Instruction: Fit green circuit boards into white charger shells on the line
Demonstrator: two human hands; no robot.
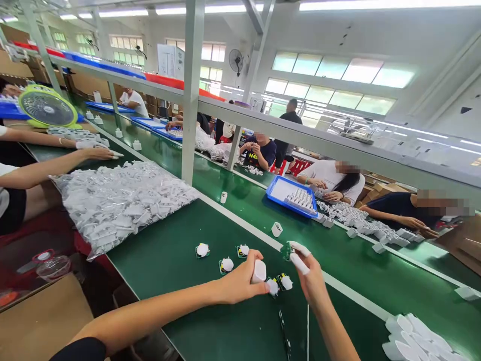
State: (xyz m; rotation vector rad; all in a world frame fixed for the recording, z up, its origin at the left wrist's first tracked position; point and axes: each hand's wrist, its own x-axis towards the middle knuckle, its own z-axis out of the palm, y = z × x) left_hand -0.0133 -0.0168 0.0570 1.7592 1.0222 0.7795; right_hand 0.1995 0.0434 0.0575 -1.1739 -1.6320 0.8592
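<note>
My left hand (246, 281) is closed round a white plastic housing (259, 272), held just above the green work surface. In my right hand (306, 263), thumb and finger in white finger cots pinch a small green circuit board (286, 251). Several circuit boards with round white tops lie around my left hand, among them one board (202, 250) to the left and another board (226, 265) nearer. Two more boards sit close together by my left thumb, one of them a board (284, 282) on the right. A white housing (277, 229) stands on the belt beyond my right hand.
A clear bag of white plastic parts (128, 200) lies at left, beside a co-worker's arms. White shells (417, 338) are piled at lower right. A metal post (190, 125) rises from the bench. Across the belt (248, 215), co-workers sit by a blue tray (311, 213).
</note>
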